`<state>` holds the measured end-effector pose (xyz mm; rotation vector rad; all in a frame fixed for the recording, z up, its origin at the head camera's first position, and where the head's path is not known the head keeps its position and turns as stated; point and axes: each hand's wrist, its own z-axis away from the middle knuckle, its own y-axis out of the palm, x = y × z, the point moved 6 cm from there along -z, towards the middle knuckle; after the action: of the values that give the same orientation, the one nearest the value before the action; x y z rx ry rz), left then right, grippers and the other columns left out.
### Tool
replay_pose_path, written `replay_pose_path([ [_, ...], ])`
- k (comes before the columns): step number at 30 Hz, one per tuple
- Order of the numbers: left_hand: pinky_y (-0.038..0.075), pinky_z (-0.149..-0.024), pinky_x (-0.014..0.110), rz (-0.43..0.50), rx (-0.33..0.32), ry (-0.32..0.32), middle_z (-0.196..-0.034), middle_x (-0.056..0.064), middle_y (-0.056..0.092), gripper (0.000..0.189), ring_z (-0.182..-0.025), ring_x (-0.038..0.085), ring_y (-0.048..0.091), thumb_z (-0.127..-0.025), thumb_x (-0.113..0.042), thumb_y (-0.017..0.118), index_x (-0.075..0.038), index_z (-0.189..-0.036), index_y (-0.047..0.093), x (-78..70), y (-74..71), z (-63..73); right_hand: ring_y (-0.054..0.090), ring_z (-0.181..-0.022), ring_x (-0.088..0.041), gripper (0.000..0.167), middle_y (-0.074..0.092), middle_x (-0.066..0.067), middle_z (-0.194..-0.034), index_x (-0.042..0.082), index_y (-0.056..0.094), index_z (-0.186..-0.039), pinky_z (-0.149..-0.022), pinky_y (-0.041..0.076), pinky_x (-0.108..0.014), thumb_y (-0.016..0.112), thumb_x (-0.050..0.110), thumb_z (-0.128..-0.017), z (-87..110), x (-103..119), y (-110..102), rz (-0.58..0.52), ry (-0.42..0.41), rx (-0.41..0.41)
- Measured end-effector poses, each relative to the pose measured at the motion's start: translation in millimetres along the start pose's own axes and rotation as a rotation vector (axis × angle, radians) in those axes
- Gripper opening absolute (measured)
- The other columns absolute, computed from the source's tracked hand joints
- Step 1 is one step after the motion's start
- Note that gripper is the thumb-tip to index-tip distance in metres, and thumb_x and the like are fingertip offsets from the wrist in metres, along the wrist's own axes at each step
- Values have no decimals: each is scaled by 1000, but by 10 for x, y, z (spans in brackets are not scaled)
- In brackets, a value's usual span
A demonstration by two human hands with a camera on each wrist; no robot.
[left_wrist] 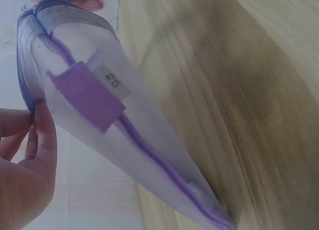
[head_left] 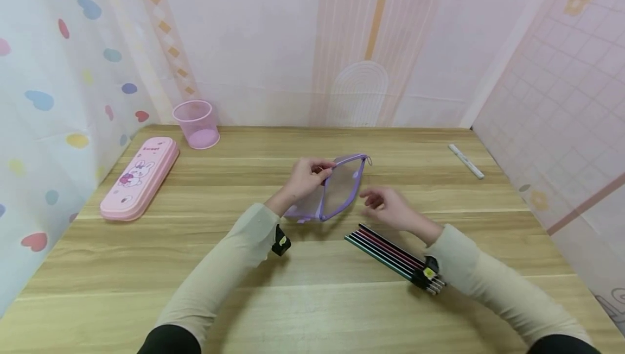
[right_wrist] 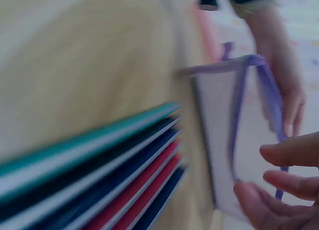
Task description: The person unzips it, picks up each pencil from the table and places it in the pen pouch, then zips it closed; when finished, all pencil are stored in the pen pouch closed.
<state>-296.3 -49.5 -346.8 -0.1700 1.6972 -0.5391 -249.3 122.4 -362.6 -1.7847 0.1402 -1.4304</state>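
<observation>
The left hand [head_left: 306,177] pinches the purple-trimmed zip pouch [head_left: 338,190] mid-table; the right hand [head_left: 390,208], loose and empty, is just beside it, touch unclear through blur. Opening the pouch seems the step; next calls for steadying it, then reaching the pencils [head_left: 383,252].

Purple-edged pouch [head_left: 340,188], pink case [head_left: 140,178]

A: By what is the flat, light-brown, wood-grained tabletop [head_left: 312,310] bordered?
B: Behind, by a pale pink sheet [head_left: 254,44] printed with nested arches; at left, by a white sheet [head_left: 44,153] spotted with coloured hearts.
A: And at right?
B: A pink, grid-patterned covering [head_left: 561,115] is seen, softly lit.
</observation>
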Motion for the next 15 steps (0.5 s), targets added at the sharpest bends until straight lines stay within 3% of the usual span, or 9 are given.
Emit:
replay_pose_path([
  [3,54,-69,39,-16,-2,6,-97,19,65,22,-68,15,59,-87,-5,53,2,-106,62,-12,-1,-10,59,-85,-27,41,60,-22,-96,-8,52,-112,-74,53,-32,65,6,-76,202,-79,-18,166,-10,89],
  [7,55,-68,37,-11,-6,9,-97,18,65,22,-68,14,58,-86,-4,54,3,-105,62,-2,1,-18,55,-78,-17,44,61,-11,-89,-2,55,-111,-69,50,-30,69,15,-74,467,-207,-42,344,51,221],
  [10,54,-69,40,-2,-1,8,-97,20,64,22,-67,13,57,-86,-3,54,2,-105,62,7,2,-21,52,-74,-11,39,60,-5,-86,2,58,-107,-64,47,-26,69,19,-74,651,-282,-70,386,112,280],
  [15,54,-66,36,-13,-2,8,-97,20,65,21,-67,13,57,-86,-3,54,1,-104,63,15,-33,-18,48,-69,-6,27,58,0,-80,5,60,-99,-58,42,-19,67,18,-77,838,-309,-73,355,98,308],
])
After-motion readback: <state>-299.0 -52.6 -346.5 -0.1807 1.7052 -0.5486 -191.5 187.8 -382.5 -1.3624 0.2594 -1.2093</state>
